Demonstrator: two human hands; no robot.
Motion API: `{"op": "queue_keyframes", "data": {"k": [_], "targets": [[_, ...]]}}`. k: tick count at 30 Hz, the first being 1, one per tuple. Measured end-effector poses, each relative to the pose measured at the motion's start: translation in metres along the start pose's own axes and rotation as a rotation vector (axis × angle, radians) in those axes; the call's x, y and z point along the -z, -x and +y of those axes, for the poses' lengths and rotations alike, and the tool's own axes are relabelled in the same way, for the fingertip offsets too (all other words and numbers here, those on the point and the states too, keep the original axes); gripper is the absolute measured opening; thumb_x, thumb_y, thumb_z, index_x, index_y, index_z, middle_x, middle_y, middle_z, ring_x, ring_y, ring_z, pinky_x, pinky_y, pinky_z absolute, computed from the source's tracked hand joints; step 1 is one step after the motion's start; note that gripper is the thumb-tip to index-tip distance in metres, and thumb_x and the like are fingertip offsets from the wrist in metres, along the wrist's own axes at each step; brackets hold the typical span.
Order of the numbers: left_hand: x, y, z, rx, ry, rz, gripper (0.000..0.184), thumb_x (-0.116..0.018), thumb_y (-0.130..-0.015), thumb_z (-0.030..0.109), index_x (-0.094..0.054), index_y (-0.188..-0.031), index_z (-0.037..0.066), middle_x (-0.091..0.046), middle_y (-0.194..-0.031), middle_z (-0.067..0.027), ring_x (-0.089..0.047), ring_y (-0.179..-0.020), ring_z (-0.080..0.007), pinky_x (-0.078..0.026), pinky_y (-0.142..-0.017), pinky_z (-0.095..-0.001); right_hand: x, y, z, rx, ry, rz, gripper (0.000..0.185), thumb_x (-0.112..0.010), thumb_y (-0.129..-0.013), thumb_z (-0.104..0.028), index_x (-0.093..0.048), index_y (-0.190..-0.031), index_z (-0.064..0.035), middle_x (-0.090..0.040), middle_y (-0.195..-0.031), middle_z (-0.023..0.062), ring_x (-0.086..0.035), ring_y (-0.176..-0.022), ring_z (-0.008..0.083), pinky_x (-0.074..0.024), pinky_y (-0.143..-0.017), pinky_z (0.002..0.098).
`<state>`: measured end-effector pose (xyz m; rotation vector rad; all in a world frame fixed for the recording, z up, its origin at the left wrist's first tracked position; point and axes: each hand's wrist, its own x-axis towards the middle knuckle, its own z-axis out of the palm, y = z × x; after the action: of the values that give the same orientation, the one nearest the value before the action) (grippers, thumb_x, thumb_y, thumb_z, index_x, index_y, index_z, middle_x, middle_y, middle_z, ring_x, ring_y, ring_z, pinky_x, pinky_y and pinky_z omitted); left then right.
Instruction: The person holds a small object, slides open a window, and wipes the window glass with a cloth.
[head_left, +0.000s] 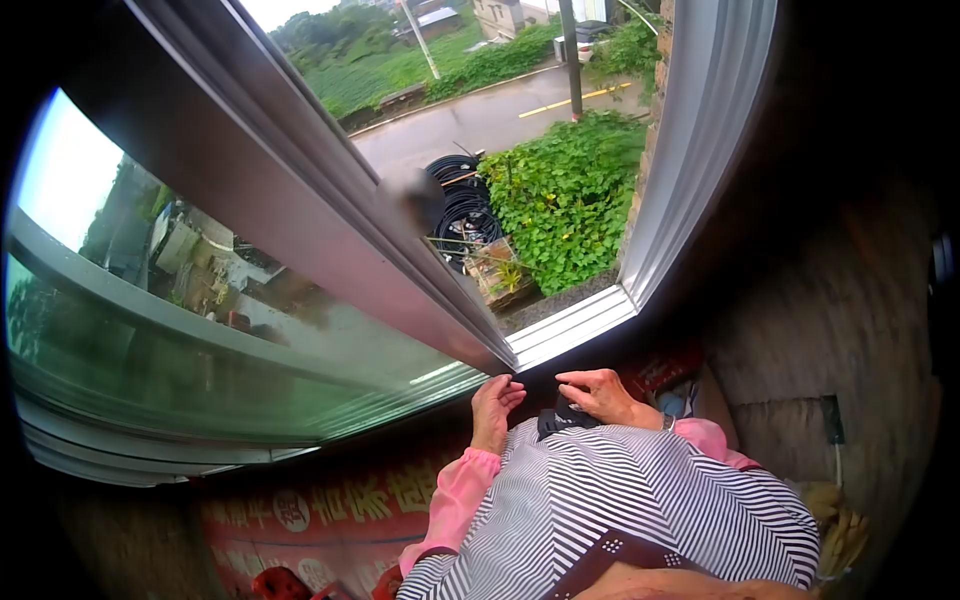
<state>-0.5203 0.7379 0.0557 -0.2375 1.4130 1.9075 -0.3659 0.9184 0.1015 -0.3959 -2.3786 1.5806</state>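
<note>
Although close, black object (pixel 549 424) between 2 hands (pixel 493 408) (pixel 607 396).

An open window offers passage above its pale sill (pixel 570 335), hemmed by the side frame (pixel 705 130) at right and the sash post (pixel 345 210) at left, where glass (pixel 200 375) bars the way. A narrow gap parts the left hand (pixel 494 402) from the right hand (pixel 602 396).

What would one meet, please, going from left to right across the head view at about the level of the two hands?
Green-tinted window glass → left hand → right hand → right pink sleeve.
</note>
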Motion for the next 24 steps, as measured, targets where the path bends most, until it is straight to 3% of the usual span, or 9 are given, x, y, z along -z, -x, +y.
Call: {"op": "queue_keyframes", "data": {"k": [4,7,24], "targets": [[-0.003,0.004,0.004,0.003,-0.081,0.012,0.019,-0.059,-0.091,0.018,-0.062,-0.099,0.001,-0.066,-0.086,-0.0129,-0.065,-0.078,-0.0229,-0.054,-0.074,-0.0334,0.003,0.003,-0.008,-0.111,-0.063,-0.044,0.028,-0.066,-0.085,-0.017,-0.069,-0.109,-0.0027,-0.071,-0.088,0.0171,-0.070,-0.075,0.0209,-0.0546,-0.068,0.0292],[-0.011,0.009,0.008,0.025,-0.047,0.061,0.015,-0.061,-0.091,0.015,-0.062,-0.097,0.001,-0.067,-0.083,-0.0124,-0.066,-0.073,-0.0216,-0.055,-0.069,-0.0316,0.003,0.002,-0.003,-0.003,-0.041,-0.037,0.029,-0.067,-0.085,-0.019,-0.069,-0.110,-0.0026,-0.071,-0.089,0.0179,-0.070,-0.078,0.0222,-0.0547,-0.071,0.0306],[-0.002,0.009,0.004,-0.002,0.034,0.056,0.015,-0.061,-0.090,0.016,-0.061,-0.095,0.002,-0.066,-0.081,-0.0125,-0.065,-0.070,-0.0218,-0.054,-0.069,-0.0319,0.009,-0.002,-0.007,0.139,0.078,-0.009,0.029,-0.066,-0.085,-0.019,-0.069,-0.108,-0.0019,-0.070,-0.090,0.0193,-0.070,-0.078,0.0263,-0.0546,-0.070,0.0320]]}}
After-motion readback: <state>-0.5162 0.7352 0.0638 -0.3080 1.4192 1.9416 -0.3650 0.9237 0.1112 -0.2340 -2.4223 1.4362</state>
